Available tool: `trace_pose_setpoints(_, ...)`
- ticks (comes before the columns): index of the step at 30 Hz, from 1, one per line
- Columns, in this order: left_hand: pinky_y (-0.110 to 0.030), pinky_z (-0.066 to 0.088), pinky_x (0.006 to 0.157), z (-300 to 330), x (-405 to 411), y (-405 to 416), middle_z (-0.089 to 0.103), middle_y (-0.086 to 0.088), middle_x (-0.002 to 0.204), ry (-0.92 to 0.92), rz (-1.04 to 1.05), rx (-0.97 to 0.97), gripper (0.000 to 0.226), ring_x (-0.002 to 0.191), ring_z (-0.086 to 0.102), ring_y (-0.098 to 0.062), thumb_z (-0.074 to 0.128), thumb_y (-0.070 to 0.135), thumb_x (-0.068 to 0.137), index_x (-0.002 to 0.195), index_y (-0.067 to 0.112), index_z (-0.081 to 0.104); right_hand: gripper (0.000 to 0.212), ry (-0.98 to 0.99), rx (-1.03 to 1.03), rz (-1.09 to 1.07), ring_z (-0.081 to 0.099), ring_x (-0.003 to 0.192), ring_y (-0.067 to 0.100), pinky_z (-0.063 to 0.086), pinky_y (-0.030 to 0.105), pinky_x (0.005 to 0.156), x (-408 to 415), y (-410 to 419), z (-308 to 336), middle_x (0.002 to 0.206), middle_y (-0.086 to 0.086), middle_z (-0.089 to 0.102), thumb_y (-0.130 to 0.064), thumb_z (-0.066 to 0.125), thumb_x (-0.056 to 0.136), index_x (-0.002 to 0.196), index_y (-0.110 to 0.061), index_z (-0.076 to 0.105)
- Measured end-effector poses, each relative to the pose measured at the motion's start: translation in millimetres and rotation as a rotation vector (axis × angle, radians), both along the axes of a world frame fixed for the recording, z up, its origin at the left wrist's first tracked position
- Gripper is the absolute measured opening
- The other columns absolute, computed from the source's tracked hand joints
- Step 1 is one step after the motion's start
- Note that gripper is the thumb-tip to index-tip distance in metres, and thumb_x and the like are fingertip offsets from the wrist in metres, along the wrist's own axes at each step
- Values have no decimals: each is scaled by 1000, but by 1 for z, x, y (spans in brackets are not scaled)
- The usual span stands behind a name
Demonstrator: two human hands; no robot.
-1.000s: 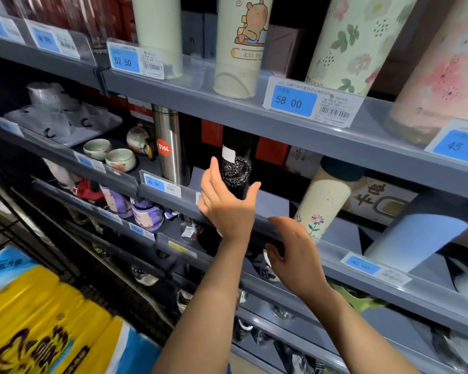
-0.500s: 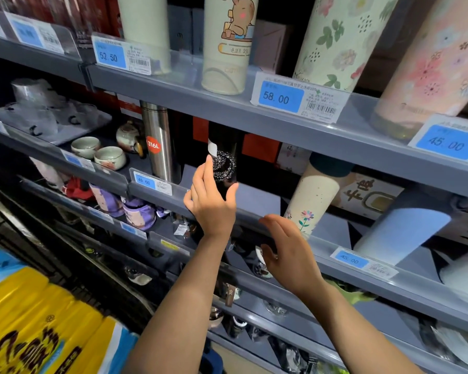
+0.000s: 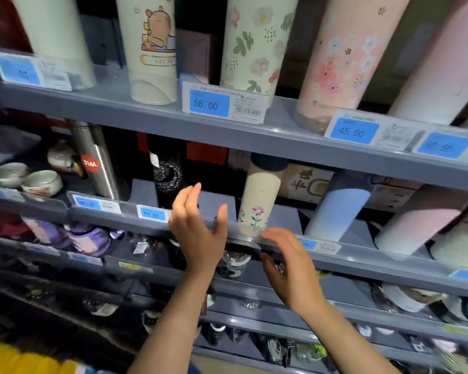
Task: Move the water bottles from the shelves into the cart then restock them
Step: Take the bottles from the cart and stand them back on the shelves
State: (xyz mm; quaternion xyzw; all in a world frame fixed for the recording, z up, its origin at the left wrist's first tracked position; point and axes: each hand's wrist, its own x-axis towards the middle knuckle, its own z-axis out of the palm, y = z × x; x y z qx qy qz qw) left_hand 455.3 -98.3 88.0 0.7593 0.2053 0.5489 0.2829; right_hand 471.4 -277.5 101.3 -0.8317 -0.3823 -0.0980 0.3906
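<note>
Grey metal shelves (image 3: 254, 136) run across the whole wall, one above the other. On the middle shelf a black bottle (image 3: 168, 182) with sparkly dots stands upright, far back in the dark. The left hand (image 3: 200, 233) is raised just in front of it, fingers spread apart and holding nothing. I cannot tell if the fingertips touch the bottle.

To the right stands a cream bottle (image 3: 260, 201) with a little pink flower and a dark cap. The right hand (image 3: 289, 265) hangs low, near the shelf's front edge, just under this bottle. Its fingers are loose and apart, and it holds nothing too.

Left of the black bottle stands a shiny steel bottle (image 3: 97, 166) with a red round sticker. Farther left sit two small cups (image 3: 27, 179). Right of the cream bottle leans a pale blue bottle (image 3: 338, 206).

Up on the top shelf stand tall bottles, one with a bear picture (image 3: 154, 49) and one pink with flowers (image 3: 343, 63). A blue price tag (image 3: 210, 103) reads 58.00. A clear strip along the shelf edge stands between the hands and the bottles.
</note>
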Motion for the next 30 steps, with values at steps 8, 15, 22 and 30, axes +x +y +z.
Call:
trace_pose_setpoints(8,-42,42,101,18,45,-75,43,-8,139,35,-224,-194,96,125,46,-27,71,62,65,141,24,27,35,52,39,-205,44,114,-1,27,-1,94,3,-49,26,123,-10,52,-7,63,89,122,-17,56)
trace_pose_setpoints(15,-48,41,97,28,53,-72,40,-6,138,203,-172,-322,90,125,41,-27,80,38,69,142,18,31,35,77,76,-266,40,98,-4,29,1,83,18,-74,36,114,-6,50,-5,63,88,121,-13,56)
trace_pose_setpoints(22,-46,39,102,31,44,-55,33,-4,145,248,-332,-332,91,128,42,-24,78,33,73,145,20,24,38,198,43,-172,45,109,4,34,19,92,30,-67,39,123,-9,48,-12,59,91,128,-19,53)
trace_pose_setpoints(30,-43,49,96,37,33,-21,40,-8,140,331,-571,-412,97,123,48,-17,79,34,69,143,15,19,39,268,25,-112,48,109,7,36,21,88,30,-67,35,122,-10,48,-17,59,91,129,-23,51)
